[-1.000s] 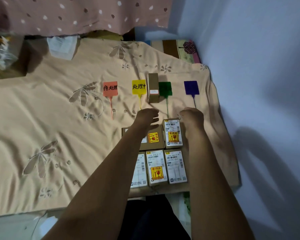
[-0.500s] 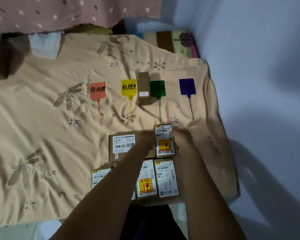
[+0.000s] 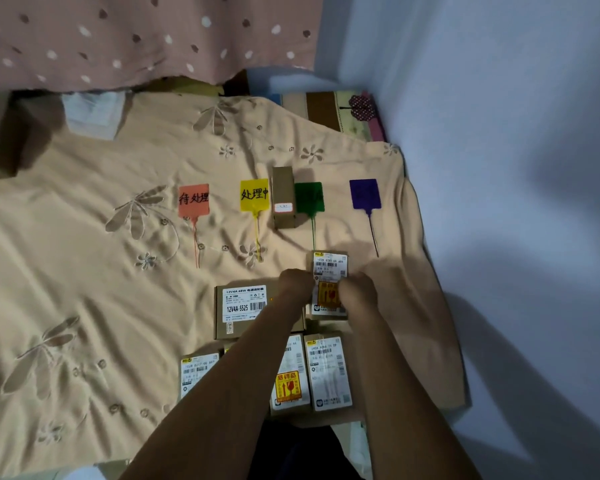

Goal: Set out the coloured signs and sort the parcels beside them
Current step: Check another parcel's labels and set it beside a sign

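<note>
Four signs lie in a row on the beige cloth: orange point(image 3: 193, 199), yellow point(image 3: 254, 195), green point(image 3: 310, 197) and purple point(image 3: 365, 193). One brown parcel point(image 3: 283, 197) lies between the yellow and green signs. Below the green sign, my left hand point(image 3: 295, 284) and my right hand point(image 3: 355, 291) both grip a small parcel with a white label and an orange fragile sticker point(image 3: 329, 271) by its sides. To its left lies a wider brown parcel point(image 3: 241, 311). Three more labelled parcels point(image 3: 329, 372) sit in a row nearer me, partly under my forearms.
The beige embroidered cloth point(image 3: 84, 289) covers the surface, whose right edge runs along a pale wall point(image 3: 499, 168). A pink dotted fabric point(image 3: 136, 36) hangs at the back. A white folded item point(image 3: 92, 114) lies at the far left.
Both hands drew back from near the signs and closed round the parcel with the fragile sticker. The view shifted, showing more of the parcels on the left.
</note>
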Available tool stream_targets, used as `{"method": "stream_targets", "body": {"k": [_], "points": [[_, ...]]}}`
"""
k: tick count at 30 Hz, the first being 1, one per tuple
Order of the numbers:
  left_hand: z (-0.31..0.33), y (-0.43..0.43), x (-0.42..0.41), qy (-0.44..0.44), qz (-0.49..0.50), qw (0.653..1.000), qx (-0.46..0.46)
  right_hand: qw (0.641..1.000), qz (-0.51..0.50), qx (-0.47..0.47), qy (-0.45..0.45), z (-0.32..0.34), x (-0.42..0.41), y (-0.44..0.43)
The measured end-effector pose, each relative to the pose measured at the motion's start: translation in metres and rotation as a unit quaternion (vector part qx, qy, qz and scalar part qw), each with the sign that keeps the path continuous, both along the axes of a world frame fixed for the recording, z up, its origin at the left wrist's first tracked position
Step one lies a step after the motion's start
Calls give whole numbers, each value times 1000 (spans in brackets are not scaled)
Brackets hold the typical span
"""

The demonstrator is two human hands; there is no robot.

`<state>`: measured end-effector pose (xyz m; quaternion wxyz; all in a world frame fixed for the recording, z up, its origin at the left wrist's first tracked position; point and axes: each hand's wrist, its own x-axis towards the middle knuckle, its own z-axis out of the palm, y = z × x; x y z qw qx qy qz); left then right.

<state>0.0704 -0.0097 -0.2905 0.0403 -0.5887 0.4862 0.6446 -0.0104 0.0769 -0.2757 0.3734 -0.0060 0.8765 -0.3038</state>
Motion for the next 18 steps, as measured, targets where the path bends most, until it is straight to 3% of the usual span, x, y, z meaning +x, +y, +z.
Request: {"method": "stream_targets", "body": {"k": [7, 14, 18], "points": [[63, -25, 4, 163, 48, 975, -141, 984, -51, -137, 105, 83, 7, -27], [180, -51, 56, 282, 104, 911, -281, 934, -87, -300, 175, 188, 51, -57], [230, -59, 92, 313, 127, 867, -365, 901, -59, -373, 215, 235, 92, -67]]}}
